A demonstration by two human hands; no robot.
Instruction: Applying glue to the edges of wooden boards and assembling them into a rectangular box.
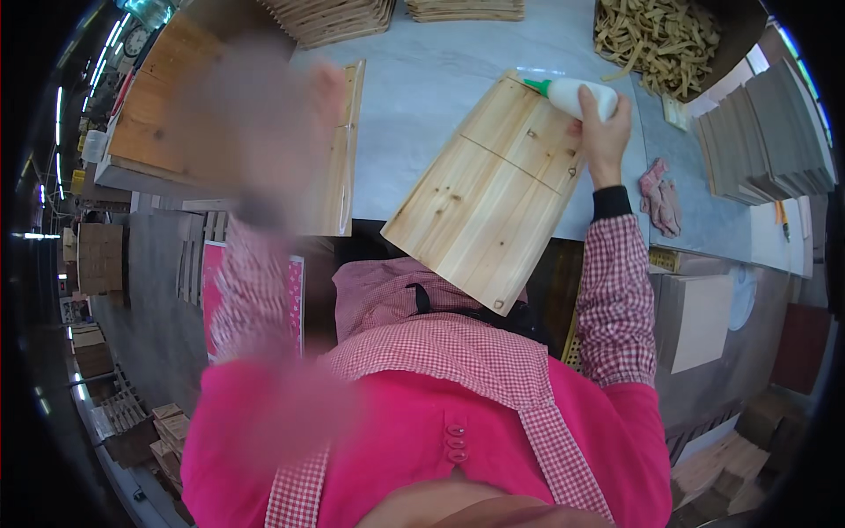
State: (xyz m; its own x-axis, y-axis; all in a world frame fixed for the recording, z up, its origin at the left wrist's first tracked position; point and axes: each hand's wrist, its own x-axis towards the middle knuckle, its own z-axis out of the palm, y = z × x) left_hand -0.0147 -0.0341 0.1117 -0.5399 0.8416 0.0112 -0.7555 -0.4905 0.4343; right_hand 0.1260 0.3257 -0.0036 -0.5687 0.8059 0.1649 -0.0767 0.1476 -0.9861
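Observation:
My right hand (606,132) is wrapped round a white squeeze bottle (570,94) with a green nozzle, which looks like a glue bottle. The bottle lies nearly level, its nozzle pointing left over the far end of a light wooden board (488,198). That board is slanted on the table, with a thin groove across it and its near end jutting past the table edge toward my apron. On the left, my left hand (295,132) is smeared by motion, so its fingers cannot be made out. It is over or beside a second wooden board (346,158), which it partly hides.
Stacked wooden slats (330,18) stand at the back of the table (414,114). A box of wood strips (660,44) is at the far right, near grey panels (766,132) and a pinkish glove or cloth (660,198). A wooden box (158,97) stands at left.

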